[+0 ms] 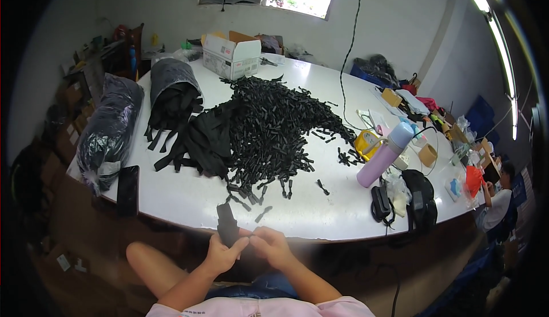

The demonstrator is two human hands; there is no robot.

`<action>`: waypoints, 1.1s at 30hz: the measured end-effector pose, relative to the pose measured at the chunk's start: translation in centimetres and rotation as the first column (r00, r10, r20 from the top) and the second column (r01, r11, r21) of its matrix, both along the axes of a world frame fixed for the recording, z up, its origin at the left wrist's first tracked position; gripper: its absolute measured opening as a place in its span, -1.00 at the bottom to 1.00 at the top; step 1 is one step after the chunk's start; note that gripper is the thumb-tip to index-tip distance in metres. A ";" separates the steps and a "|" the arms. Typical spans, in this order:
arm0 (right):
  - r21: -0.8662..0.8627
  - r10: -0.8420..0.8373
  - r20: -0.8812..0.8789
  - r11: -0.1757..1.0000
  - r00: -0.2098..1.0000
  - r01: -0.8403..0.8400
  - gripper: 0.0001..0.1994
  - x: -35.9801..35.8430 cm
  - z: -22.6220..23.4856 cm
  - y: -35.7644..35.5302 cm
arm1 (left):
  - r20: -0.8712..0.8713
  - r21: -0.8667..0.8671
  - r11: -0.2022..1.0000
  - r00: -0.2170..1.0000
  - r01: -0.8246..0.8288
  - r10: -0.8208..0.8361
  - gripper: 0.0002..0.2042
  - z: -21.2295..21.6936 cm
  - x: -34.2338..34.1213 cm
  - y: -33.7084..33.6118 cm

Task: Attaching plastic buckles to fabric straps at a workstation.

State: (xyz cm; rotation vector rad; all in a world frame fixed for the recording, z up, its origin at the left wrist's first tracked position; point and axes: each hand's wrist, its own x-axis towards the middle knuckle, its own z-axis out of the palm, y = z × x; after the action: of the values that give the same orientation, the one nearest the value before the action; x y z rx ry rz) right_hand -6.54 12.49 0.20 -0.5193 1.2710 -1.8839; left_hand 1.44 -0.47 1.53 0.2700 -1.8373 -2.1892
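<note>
Fingers of the left hand (220, 254) are curled closed around a small bundle of black straps (227, 225), which is held upright just below the near edge of the white table (189, 197). The right hand (271, 245) is bent close beside it, fingertips pinched at the bundle's lower end; whether anything separate is gripped there cannot be told.

At the far edge of the table an open white cardboard box (231, 54) is seen, with dark print on its side. Two dark plastic bags (108, 131) are laid at the left, one spilling black strips. A large heap of black strap pieces (269, 125) is spread across the middle. A black phone (127, 190) is placed near the left edge. To the right, a lilac bottle (384, 155), a tape roll (427, 155) and a black pouch (421, 199) are crowded together.
</note>
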 end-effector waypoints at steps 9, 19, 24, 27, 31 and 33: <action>-0.097 -0.253 -0.740 0.957 0.623 0.273 -0.94 -0.2 0.3 -0.9 | 0.025 0.229 0.973 0.999 -0.031 0.026 -0.87 0.4 -0.7 -0.5; 0.039 -0.225 -0.676 0.940 0.701 0.339 -0.94 0.1 1.4 -0.6 | -0.004 -0.056 0.989 0.991 -0.137 0.137 -0.92 -0.5 -0.5 0.7; -0.040 -0.215 -0.706 0.963 0.675 0.265 -0.91 -0.5 1.0 -0.4 | 0.017 0.007 0.991 0.991 -0.134 0.134 -0.87 -0.3 -0.4 0.9; -0.038 -0.249 -0.772 0.937 0.585 0.348 -0.92 -0.9 0.9 -0.8 | 0.084 0.079 0.988 0.988 -0.136 0.130 -0.91 -0.6 -1.0 0.4; -0.158 -0.364 -0.772 0.904 0.521 0.398 -0.89 -0.7 1.0 -1.1 | 0.046 0.046 0.994 0.994 -0.098 0.095 -0.86 0.4 -1.0 0.4; -0.232 -0.415 -0.767 0.890 0.490 0.392 -0.86 -0.8 0.8 -1.3 | 0.053 0.027 0.997 0.996 -0.076 0.074 -0.87 -0.1 -1.1 0.4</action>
State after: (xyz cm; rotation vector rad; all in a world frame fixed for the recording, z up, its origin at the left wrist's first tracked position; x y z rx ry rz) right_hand -7.38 11.21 1.01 -1.2978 2.1153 -2.1177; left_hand 0.35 -0.09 1.48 0.3995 -1.7931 -2.1791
